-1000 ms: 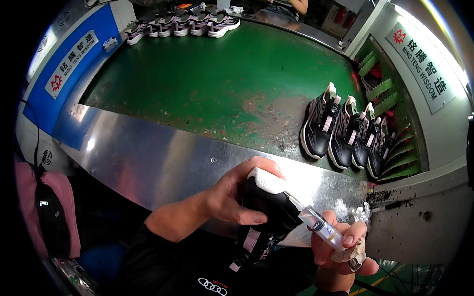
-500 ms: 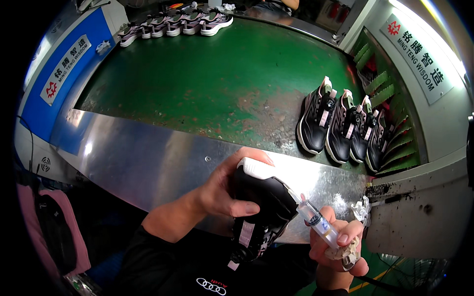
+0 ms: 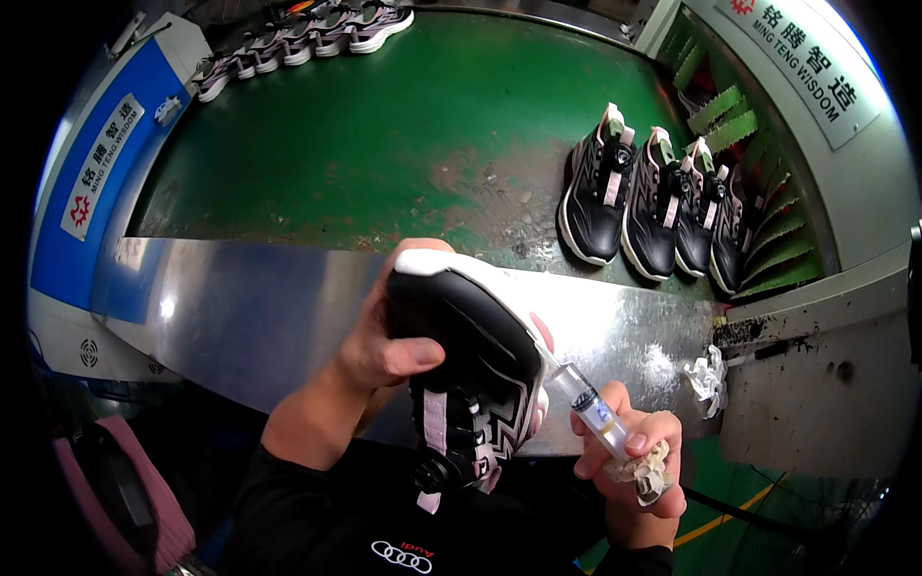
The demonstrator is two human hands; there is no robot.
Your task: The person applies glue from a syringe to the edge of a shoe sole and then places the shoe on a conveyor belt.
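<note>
A black sneaker (image 3: 471,326) with a white sole and pale pink straps is in my left hand (image 3: 375,341), toe pointing away from me. The thumb lies on the black upper, while the other fingers go behind the sole, mostly hidden. My right hand (image 3: 639,451) grips a clear plastic syringe (image 3: 593,413). Its thin tip reaches the seam between upper and sole on the shoe's right side; whether it touches cannot be made out. A crumpled, dirty off-white wad (image 3: 645,472) is also in the right hand, around the syringe's rear end.
Several black sneakers (image 3: 600,192) stand at the right on the green conveyor belt (image 3: 384,154), beside green strip flaps (image 3: 725,125). Another row of shoes (image 3: 379,29) is at the far left. A metal ledge (image 3: 259,298) runs along the near side, with crumpled white material (image 3: 708,379) at its right end.
The sneaker has moved left and tilted, showing more of its right side. My right hand has followed leftward with the syringe, its tip still by the sole edge. The whole view has shifted slightly.
</note>
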